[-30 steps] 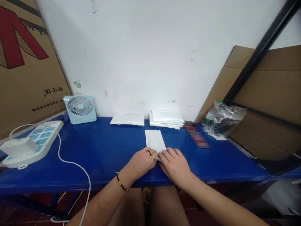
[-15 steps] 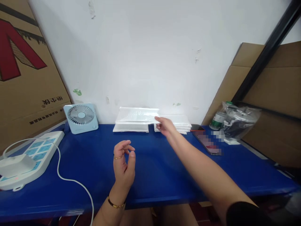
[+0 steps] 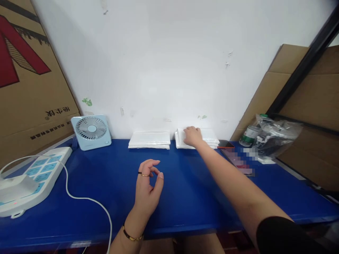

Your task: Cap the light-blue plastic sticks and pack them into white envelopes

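Observation:
Two stacks of flat white packets with a glossy film surface lie against the wall on the blue table. My right hand (image 3: pixel 193 136) reaches over the right stack (image 3: pixel 210 135), its bent fingers touching the top packet near the left end. That packet lies on the stack, not lifted. To the left sits the lower stack (image 3: pixel 149 138), with no hand on it. My left hand (image 3: pixel 148 185), wearing a ring and a bracelet, hovers above the table in front of the stacks. Its fingers are loosely curved, the thumb apart from them, and nothing is between them.
A light blue fan (image 3: pixel 92 132) stands at the left back. Near it is a white power strip (image 3: pixel 55 169) with a plug and a trailing cable (image 3: pixel 87 198). At right are a phone (image 3: pixel 235 160), a bottle (image 3: pixel 249 135) and a clear plastic bag (image 3: pixel 280 135). Cardboard (image 3: pixel 34 98) flanks the table.
The packet my right hand held over the left stack now lies on that stack, let go. My right hand has moved right onto the other stack. My left hand has shifted slightly right.

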Motion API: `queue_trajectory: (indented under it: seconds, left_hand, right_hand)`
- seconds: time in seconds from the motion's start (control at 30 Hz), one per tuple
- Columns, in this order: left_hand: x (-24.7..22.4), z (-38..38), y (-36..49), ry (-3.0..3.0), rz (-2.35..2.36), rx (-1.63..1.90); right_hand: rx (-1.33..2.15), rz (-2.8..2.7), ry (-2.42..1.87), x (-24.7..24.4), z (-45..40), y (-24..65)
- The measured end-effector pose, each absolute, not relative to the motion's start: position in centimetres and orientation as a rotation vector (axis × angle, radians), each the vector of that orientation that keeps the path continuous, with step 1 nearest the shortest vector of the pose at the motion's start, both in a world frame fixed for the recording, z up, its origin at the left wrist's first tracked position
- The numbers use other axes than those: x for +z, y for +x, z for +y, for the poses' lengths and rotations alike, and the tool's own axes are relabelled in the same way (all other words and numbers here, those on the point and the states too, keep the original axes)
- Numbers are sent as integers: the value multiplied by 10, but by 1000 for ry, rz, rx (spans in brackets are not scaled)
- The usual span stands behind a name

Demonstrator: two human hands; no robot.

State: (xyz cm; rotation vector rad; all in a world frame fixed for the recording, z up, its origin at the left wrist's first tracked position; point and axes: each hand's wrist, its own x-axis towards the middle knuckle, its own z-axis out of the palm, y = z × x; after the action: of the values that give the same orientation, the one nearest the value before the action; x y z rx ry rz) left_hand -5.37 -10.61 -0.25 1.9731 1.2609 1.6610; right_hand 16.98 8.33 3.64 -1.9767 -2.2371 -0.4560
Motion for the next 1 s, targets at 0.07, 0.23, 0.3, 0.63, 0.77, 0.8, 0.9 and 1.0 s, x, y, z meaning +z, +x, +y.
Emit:
queue_trajectory:
  seconds: [0.07, 0.23, 0.3, 0.63, 0.77, 0.8, 0.9, 1.0]
  left_hand:
    - [-2, -105, -51, 1987, 1274, 1610]
    - [-5, -100, -43, 1913, 1276, 1386]
    - [-8, -96, -41, 1785, 1249, 1276]
    - [-20, -78, -3, 1051, 825, 1119]
    - [-28, -66, 12, 970, 759, 1333]
    - [-29, -63, 13, 962, 779, 1387]
    - [-27, -57, 12, 944, 782, 1508]
    - [-18, -54, 10, 913, 720, 1640]
  right_hand:
    - [-486, -2272, -2034, 37, 76, 202]
    - [-524, -2321, -2035, 32, 59, 236]
    - [-543, -2333, -2019, 34, 54, 239]
    - [-605, -2282, -1553, 17, -29, 204]
    - [-297, -2495, -1098, -3, -69, 187]
    - [-177, -2485, -1040, -5, -71, 192]
    - [192, -2306, -1054, -8, -64, 221]
    - [506, -2280, -1188, -15, -50, 250]
